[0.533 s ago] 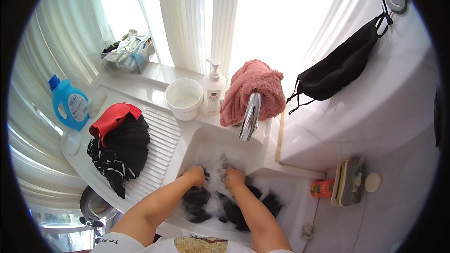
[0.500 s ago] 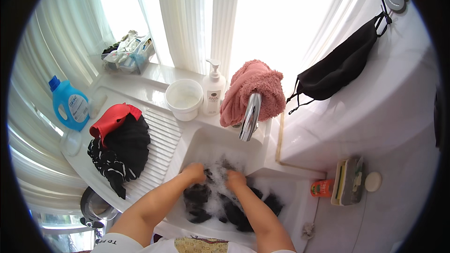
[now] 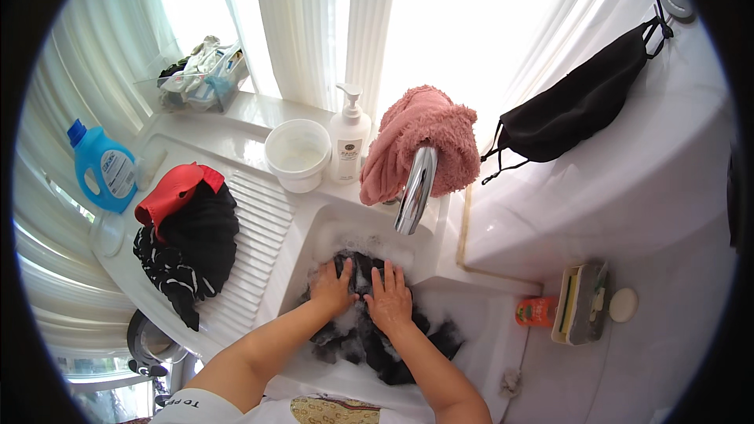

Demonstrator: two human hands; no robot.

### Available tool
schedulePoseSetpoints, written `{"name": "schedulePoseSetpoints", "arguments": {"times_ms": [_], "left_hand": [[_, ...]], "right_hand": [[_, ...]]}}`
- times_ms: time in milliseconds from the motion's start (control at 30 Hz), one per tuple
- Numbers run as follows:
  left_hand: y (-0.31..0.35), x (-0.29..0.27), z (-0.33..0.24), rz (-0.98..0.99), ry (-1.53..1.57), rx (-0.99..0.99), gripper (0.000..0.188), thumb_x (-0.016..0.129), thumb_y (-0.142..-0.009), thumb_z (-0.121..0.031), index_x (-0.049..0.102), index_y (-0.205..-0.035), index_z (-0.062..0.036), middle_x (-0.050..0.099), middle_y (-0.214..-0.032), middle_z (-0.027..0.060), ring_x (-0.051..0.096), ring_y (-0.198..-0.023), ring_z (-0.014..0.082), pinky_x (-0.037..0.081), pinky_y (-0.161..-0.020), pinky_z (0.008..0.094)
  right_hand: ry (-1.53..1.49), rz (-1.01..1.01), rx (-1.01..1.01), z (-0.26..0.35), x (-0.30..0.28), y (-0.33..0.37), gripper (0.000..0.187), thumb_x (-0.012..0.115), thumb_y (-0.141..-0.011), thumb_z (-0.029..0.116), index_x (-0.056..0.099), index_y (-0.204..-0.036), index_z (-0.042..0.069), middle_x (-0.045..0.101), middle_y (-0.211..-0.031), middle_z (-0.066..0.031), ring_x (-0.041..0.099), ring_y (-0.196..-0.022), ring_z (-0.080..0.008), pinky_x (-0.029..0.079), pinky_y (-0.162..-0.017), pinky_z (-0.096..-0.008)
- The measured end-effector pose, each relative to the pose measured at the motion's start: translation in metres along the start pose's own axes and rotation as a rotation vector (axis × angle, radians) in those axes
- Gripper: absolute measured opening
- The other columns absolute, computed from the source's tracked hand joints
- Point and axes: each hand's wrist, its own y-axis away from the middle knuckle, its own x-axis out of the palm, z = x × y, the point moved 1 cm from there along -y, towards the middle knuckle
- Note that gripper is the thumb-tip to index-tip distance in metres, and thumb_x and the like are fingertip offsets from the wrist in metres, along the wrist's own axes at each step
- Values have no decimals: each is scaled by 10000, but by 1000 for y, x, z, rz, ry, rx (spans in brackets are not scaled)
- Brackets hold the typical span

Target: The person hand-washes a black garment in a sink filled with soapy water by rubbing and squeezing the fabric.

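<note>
A dark, wet garment [image 3: 383, 357] lies bunched in soapy water in the white sink [image 3: 320, 224], with white suds around it. My left hand [image 3: 334, 289] presses on the cloth from above, its fingers apart and the thumb pointing inward. Beside it, my right hand [image 3: 389, 298] lies flat on the same cloth, fingers spread toward the far side of the sink. Neither hand grips the fabric. The chrome faucet [image 3: 416, 188] reaches over the sink just beyond my hands, with a pink fluffy towel [image 3: 448, 137] draped behind it.
Left of the sink, black and red clothes [image 3: 192, 235] lie on the ribbed washboard [image 3: 255, 247]. A blue detergent bottle [image 3: 106, 169], white bucket [image 3: 298, 157] and pump bottle [image 3: 348, 141] stand farther back. At right are an orange container [image 3: 536, 312] and a sponge holder [image 3: 580, 305]. A black mask [image 3: 573, 110] hangs above.
Both hands were closed on the wet cloth. Now they have opened and lie flat on it, with more dark fabric gathered under the fingers toward the sink's far side.
</note>
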Motion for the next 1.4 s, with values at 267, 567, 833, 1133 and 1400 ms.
{"name": "schedulePoseSetpoints", "arguments": {"times_ms": [267, 567, 833, 1133, 1400], "left_hand": [[-107, 162, 85, 253, 147, 18, 455, 487, -857, -310, 509, -1223, -39, 480, -1315, 140, 428, -1237, 285, 338, -1021, 388], [-49, 66, 37, -9, 286, -213, 496, 591, -789, -180, 494, -1260, -56, 585, -1135, 199, 569, -1056, 318, 477, -849, 429], [-22, 16, 40, 224, 2294, -185, 520, 528, -689, -109, 524, -1206, -59, 629, -1014, 149, 598, -953, 331, 477, -867, 443], [13, -24, -11, 194, 1974, 75, 474, 431, -937, -482, 563, -1091, -53, 626, -1005, 81, 612, -915, 195, 485, -778, 323], [17, 4, -2, -441, 794, 4, 277, 570, -842, -243, 617, -977, -5, 623, -815, 227, 604, -730, 387, 483, -670, 431]], "right_hand": [[179, 1123, -24, 15, 50, -63, 460, 533, -816, 202, 518, -1261, 88, 420, -1369, -162, 398, -1258, -324, 295, -1029, -488], [-70, -51, 323, -13, 92, -35, 533, 653, -671, 69, 565, -1197, 59, 607, -1088, -231, 565, -1027, -412, 419, -961, -423], [-1436, 168, 376, -19, 31, -22, 536, 674, -640, 71, 531, -1152, -1, 448, -1265, -205, 494, -1113, -312, 401, -948, -383], [-908, -433, 364, 61, -8, 8, 866, 689, -750, 501, 280, -1306, -22, 467, -1201, -243, 484, -1077, -401, 407, -897, -447], [-839, -383, 384, 54, -5, 7, 385, 640, -835, 318, 591, -963, -41, 647, -832, -199, 634, -783, -373, 482, -688, -421]]}}
